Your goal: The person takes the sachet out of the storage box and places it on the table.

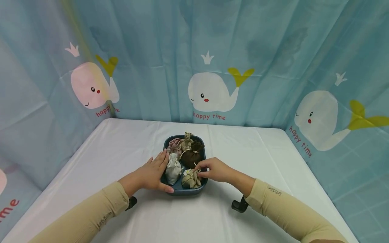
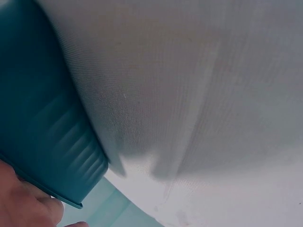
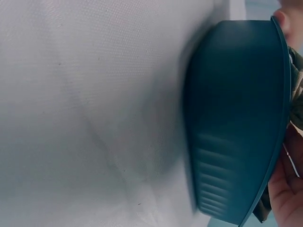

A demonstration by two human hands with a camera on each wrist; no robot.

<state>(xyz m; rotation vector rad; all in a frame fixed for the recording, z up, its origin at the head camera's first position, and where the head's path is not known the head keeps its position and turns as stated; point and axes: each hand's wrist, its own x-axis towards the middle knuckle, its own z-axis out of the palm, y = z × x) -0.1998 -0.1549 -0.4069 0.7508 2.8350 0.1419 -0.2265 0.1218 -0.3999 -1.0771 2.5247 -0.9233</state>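
1. Pinching the tan pouch [image 1: 190, 180] inside the blue basin's [image 1: 186, 193] near right corner is the right hand [image 1: 216, 170];
2. the left hand [image 1: 151, 172] spans its rim, thumb spread;
3. pouch likely soft, light; grip its gathered neck.

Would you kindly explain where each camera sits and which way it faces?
Head: on the head, facing forward and down over container, pouches and curtain; left hand, right hand and sleeves show.
Left wrist: on that wrist, facing the container's outer wall and white tablecloth; left hand part shows, lower left.
Right wrist: on that wrist, facing that container's wall; fingers show along right edge.
Shared: both wrist views show container wall and tablecloth.
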